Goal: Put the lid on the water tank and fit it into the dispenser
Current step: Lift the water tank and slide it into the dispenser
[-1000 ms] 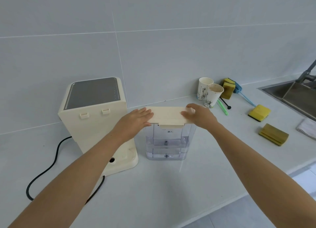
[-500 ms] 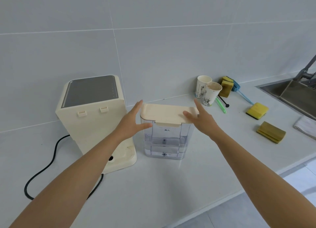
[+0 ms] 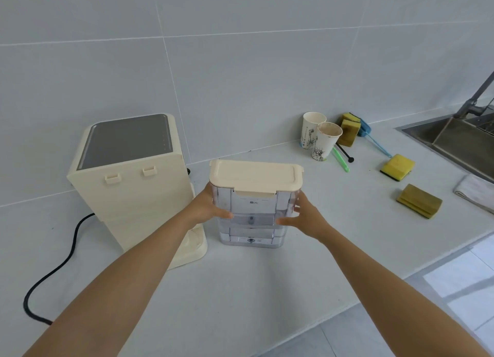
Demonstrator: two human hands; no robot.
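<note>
Water tank (image 3: 250,217) stands upright on the counter (image 3: 240,289), about midway between the back wall edge and the front edge. Cream lid (image 3: 255,176) sits on top of it, flat, covering the whole opening; its front tab hangs over the tank's near face. Tank body is clear, with faint printed marks on the near face.

My left hand (image 3: 205,209) presses the tank's left wall, thumb wrapped onto the near face. My right hand (image 3: 304,215) does the same on the right wall, thumb on the near face. Both sets of fingers are closed around the tank, grasping it from either side below the lid. I cannot tell whether the tank base is lifted off the counter or resting on it.

Dispenser (image 3: 133,180) stands just beside the tank on its left, cream body, grey top panel, two small clips on the face toward me. Tank and dispenser are apart, not joined. Black power cord (image 3: 53,265) runs from the dispenser toward the counter's left front.

Toward the back right of the counter: two paper cups (image 3: 319,137), touching each other, and sponges (image 3: 398,166) near the sink (image 3: 454,140) at the right edge
</note>
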